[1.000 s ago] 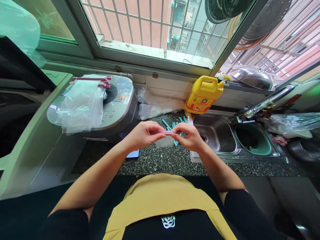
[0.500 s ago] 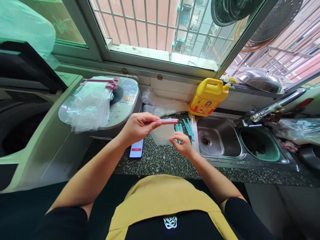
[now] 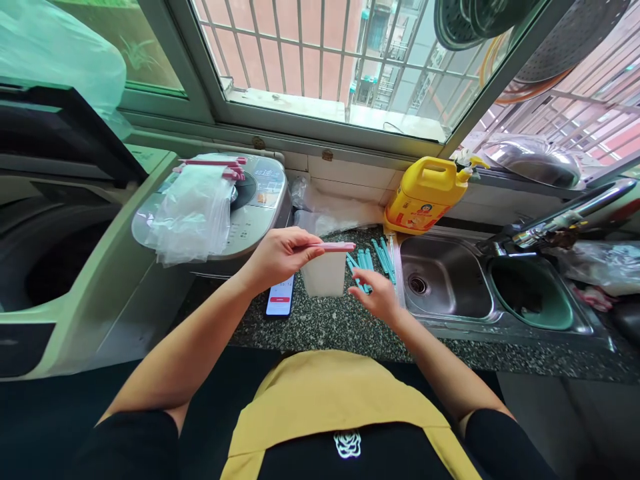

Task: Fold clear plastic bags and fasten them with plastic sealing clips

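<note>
Between thumb and fingers, my left hand [image 3: 287, 259] grips one end of a pink bag sealing clip [image 3: 337, 247]. A clear plastic bag [image 3: 324, 275] hangs down from that clip over the counter. My right hand [image 3: 375, 293] is apart from the bag, just to its right, with thumb and index finger spread and nothing held. Several teal sealing clips [image 3: 383, 257] lie on the speckled counter beyond the right hand. To the left, a pile of clear bags [image 3: 193, 213] with pink clips [image 3: 233, 169] along the top rests on a rice cooker [image 3: 260, 220].
A phone [image 3: 280, 297] with its screen lit lies below my left hand. At the right is a steel sink [image 3: 445, 280] holding a green basin [image 3: 533, 297], with a yellow jug [image 3: 425, 197] behind. An open-lidded washing machine [image 3: 100, 287] stands at the left.
My right hand has let go of the clip, touched the bag's lower edge, then moved away from it. The left hand keeps the clip, and the bag now hangs straight.
</note>
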A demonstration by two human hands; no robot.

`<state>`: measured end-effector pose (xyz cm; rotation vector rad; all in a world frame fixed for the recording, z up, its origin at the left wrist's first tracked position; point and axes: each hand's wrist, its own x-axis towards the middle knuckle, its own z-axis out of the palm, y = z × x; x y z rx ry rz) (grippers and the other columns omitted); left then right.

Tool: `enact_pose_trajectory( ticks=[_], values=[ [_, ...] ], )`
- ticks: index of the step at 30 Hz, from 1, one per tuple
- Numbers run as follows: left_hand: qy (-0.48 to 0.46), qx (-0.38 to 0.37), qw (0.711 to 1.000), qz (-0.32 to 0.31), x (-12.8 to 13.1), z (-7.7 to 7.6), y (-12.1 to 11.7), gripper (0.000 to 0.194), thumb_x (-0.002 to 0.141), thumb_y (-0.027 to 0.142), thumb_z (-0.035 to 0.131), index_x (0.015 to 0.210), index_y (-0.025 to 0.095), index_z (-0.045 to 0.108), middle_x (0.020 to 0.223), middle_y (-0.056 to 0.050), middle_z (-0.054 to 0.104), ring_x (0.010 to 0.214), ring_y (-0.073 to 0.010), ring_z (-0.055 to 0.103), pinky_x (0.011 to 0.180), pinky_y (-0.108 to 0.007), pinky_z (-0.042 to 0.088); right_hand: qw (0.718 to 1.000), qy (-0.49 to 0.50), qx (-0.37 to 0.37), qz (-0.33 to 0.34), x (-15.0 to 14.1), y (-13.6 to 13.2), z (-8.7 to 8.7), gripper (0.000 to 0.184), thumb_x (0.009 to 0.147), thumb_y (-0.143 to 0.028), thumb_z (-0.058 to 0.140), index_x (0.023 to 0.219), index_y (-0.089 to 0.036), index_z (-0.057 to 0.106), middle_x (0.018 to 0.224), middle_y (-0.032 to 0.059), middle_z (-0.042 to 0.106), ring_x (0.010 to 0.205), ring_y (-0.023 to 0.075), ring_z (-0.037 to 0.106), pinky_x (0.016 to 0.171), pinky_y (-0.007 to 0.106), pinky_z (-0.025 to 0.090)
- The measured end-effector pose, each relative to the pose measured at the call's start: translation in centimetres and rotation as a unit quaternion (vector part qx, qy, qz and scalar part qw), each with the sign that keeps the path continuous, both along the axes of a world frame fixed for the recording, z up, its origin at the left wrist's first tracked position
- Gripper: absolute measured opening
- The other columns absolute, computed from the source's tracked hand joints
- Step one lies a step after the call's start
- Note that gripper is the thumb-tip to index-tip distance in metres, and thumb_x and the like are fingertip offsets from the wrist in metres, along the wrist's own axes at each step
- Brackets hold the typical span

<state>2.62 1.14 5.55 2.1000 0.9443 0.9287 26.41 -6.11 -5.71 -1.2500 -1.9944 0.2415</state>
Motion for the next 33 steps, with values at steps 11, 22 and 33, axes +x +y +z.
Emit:
enact_pose_trajectory(
  ticks=[11, 22, 33],
  values=[
    [0.011, -0.006, 1.000, -0.017, -1.6, 0.8, -0.4, 0.023, 0.078, 0.038, 0.062, 0.081, 0.018, 0.073, 0.071, -0.003, 0.068, 0.064, -0.0123, 0.059, 0.060, -0.023, 0.047, 0.972, -0.161, 0.122, 0.117, -3.6, 4.6, 9.9, 0.024, 0.090, -0.025, 0.052, 0.111, -0.034, 0.058, 0.102, -0.0020, 0.070, 0.096, 0.0183, 0.059, 0.084, 0.035, 0.041],
    [-0.157, -0.213, 0.961, 0.081, -7.2, -1.6, -0.6, 0.042, 0.063, 0.055, 0.072, 0.077, 0.016, 0.067, 0.075, -0.006, 0.071, 0.070, -0.0172, 0.064, 0.064, -0.027, 0.053, 0.988, -0.025, 0.142, 0.051, -8.9, 10.3, 11.8, 0.022, 0.091, -0.033, 0.048, 0.110, -0.029, 0.060, 0.095, 0.0017, 0.068, 0.094, 0.0206, 0.057, 0.086, 0.039, 0.038],
    [-0.232, -0.181, 0.880, 0.372, -14.7, -2.0, 2.4, 0.022, 0.062, 0.031, 0.068, 0.076, 0.016, 0.059, 0.055, 0.002, 0.060, 0.045, -0.0105, 0.056, 0.040, -0.019, 0.043, 0.997, -0.010, 0.039, 0.063, -21.3, 23.3, 12.1, 0.011, 0.088, -0.024, 0.054, 0.093, -0.018, 0.063, 0.085, 0.0018, 0.066, 0.085, 0.0170, 0.056, 0.077, 0.029, 0.041]
  ],
)
